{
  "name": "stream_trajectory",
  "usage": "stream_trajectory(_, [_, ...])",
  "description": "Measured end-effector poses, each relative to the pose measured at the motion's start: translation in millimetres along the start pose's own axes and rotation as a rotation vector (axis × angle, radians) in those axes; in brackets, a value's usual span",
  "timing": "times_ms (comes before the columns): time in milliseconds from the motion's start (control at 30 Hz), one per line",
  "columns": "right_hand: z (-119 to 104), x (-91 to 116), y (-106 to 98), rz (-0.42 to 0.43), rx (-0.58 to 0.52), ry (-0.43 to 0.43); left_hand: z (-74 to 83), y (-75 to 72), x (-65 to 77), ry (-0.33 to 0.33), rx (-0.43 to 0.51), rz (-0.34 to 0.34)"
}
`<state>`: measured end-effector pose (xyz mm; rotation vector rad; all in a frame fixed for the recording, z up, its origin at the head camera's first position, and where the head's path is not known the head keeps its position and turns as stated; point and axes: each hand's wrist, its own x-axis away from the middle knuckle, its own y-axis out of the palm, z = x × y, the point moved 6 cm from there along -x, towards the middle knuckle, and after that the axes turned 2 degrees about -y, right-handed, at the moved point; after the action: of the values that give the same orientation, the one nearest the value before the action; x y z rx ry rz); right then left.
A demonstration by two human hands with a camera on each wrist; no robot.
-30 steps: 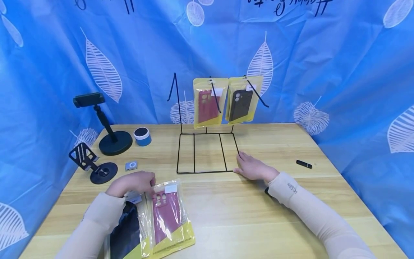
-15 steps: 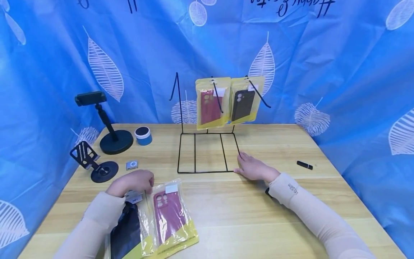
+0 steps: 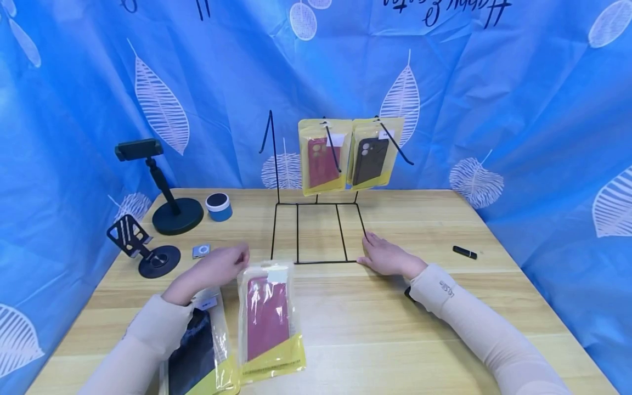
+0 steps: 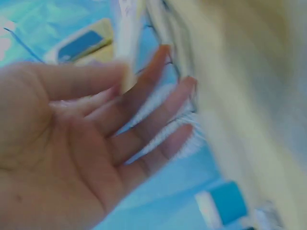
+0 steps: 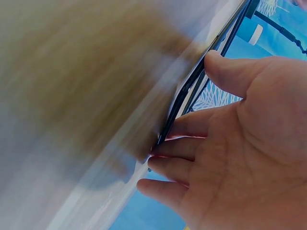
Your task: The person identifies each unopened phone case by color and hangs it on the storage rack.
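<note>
My left hand (image 3: 214,271) pinches the top of a clear-and-yellow bag with a pink phone case (image 3: 269,318); in the left wrist view the bag's pale edge (image 4: 127,43) is between thumb and index finger, blurred. Its other fingers extend loosely. Under the left forearm lies another bagged phone case, a black one (image 3: 192,351), partly covered by the sleeve. My right hand (image 3: 387,255) rests at the front right corner of a black wire display rack (image 3: 326,262), thumb and fairly straight fingers touching its base wires. Bagged pink (image 3: 323,164) and dark (image 3: 370,162) cases hang from two rack hooks.
The rack's left hook (image 3: 266,131) holds nothing. To the left stand two black phone stands (image 3: 178,216) (image 3: 158,262), a blue jar (image 3: 218,208) and a small silver player (image 3: 201,251). A black stick (image 3: 464,252) lies right. A blue curtain (image 3: 222,82) hangs behind.
My left hand has shifted right and away from me, lifting the pink case's bag and drawing it apart from the black one. My right hand stays on the rack's corner.
</note>
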<state>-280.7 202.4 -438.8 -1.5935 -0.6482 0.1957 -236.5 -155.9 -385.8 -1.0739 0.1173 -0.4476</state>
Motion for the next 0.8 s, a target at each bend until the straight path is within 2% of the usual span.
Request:
stream_trajectory(100, [-0.8,0.1,-0.5,-0.004,0.000,0.003,24.4,-16.2,0.6,0.058,0.061,0.126])
stream_trajectory(200, [-1.4,0.2,-0.5,-0.011,-0.004,0.004,49.7,-27.3,2.4,0.131,0.156,0.211])
stream_trajectory(400, [-0.5,-0.5,-0.1,-0.007,0.007,0.006,95.9,-43.6,4.7,0.376,0.337,0.408])
stream_trajectory(500, [0.2,-0.6,0.0,0.001,0.011,0.007,112.0,-48.5,0.7,0.483,0.362,0.522])
stream_trajectory(633, [0.3,0.1,1.1,-0.002,0.000,0.008,128.0,-52.9,-8.1,0.560,0.396,0.649])
stream_trajectory(800, [0.1,0.7,1.1,0.004,0.003,-0.006,148.2,-67.2,-17.0,0.643,0.581,0.758])
